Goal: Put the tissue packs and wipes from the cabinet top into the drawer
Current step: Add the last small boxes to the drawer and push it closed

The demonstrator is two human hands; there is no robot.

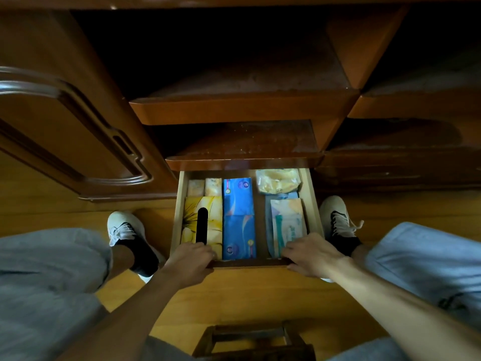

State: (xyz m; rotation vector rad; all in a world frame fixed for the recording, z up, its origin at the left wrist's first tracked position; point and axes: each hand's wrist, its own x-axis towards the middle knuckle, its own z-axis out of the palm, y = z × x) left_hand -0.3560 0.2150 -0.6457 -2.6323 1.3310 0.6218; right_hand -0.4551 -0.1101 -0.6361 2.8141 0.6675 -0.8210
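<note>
The bottom drawer stands pulled out between my feet. Inside lie a yellow flowered tissue box at the left, two small pale packs behind it, two blue tissue packs in the middle, a yellow wipes pack at the back right and a pale green-printed pack at the front right. My left hand grips the drawer's front edge at its left end. My right hand grips the same edge at its right end.
Wooden cabinet shelves step out above the drawer, and a panelled cabinet door is at the left. My feet in white shoes flank the drawer on the yellow wooden floor. A small dark wooden stool sits below me.
</note>
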